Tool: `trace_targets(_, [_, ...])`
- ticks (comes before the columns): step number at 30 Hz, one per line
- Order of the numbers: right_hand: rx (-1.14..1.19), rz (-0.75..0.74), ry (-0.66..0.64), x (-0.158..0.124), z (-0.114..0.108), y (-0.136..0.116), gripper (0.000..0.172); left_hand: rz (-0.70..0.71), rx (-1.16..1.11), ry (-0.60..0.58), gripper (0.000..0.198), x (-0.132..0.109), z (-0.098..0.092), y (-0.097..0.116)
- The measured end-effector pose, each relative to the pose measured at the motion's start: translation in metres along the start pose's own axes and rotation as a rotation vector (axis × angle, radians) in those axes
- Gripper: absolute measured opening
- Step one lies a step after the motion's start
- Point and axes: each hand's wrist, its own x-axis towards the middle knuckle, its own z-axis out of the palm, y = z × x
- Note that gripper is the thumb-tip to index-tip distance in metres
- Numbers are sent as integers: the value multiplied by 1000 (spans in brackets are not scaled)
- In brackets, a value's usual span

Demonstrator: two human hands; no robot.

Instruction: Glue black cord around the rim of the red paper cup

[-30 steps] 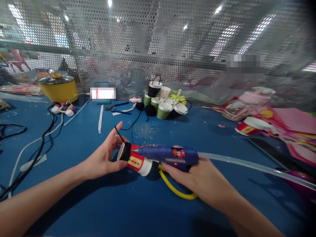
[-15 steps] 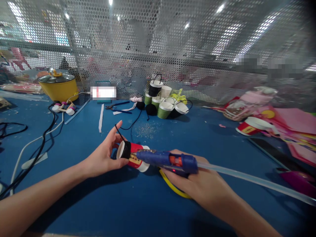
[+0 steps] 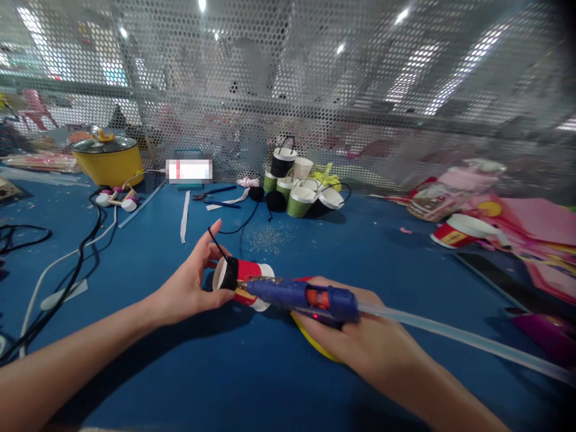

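Note:
My left hand [image 3: 198, 276] holds a red and white paper cup [image 3: 249, 271] tilted on its side, fingers around its rim end. Black cord [image 3: 231, 273] is wound around that end, and a strand runs over my raised index finger, then back towards a black ball of yarn [image 3: 256, 192]. My right hand [image 3: 355, 324] is closed on a blue hot glue gun [image 3: 288, 294]. Its nozzle is at the cup's side, by the edge of the black winding. A long clear glue stick [image 3: 450, 333] sticks out of the gun's rear. Something yellow [image 3: 315, 342] lies partly hidden beneath my right hand.
Several green and black wrapped cups [image 3: 300, 201] stand at the back before a perforated metal panel [image 3: 243, 90]. Pliers [image 3: 216, 195] and a yellow pot [image 3: 108, 165] are to the left, with cables [image 3: 81, 258]. At right lie another red cup [image 3: 459, 231], a phone [image 3: 495, 279] and pink sheets.
The glue gun has shifted very slightly left and down along the cup, its nozzle still by the black winding. My left hand and the cup stay almost where they were.

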Motion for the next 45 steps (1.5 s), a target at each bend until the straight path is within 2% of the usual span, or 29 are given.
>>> trace_targets(7, [-23, -24, 14, 3, -7, -2, 14, -2, -41, -32, 100, -2, 3, 3])
trace_targets(12, [-35, 15, 48, 4, -5, -1, 14, 23, -38, -34, 97, -3, 4, 3])
trace_targets(24, [-55, -19, 8, -1, -4, 1, 13, 22, -20, -25, 98, -1, 2, 1])
trace_targets(35, [-16, -25, 4, -5, -1, -7, 8, 40, 107, 26, 99, -1, -1, 0])
trace_targets(41, [-26, -9, 28, -3, -6, -1, 16, 54, 57, -4, 100, -3, 1, 0])
trace_targets(45, [-8, 10, 57, -1, -6, 2, 13, 84, 61, -28, 97, -4, 3, 1])
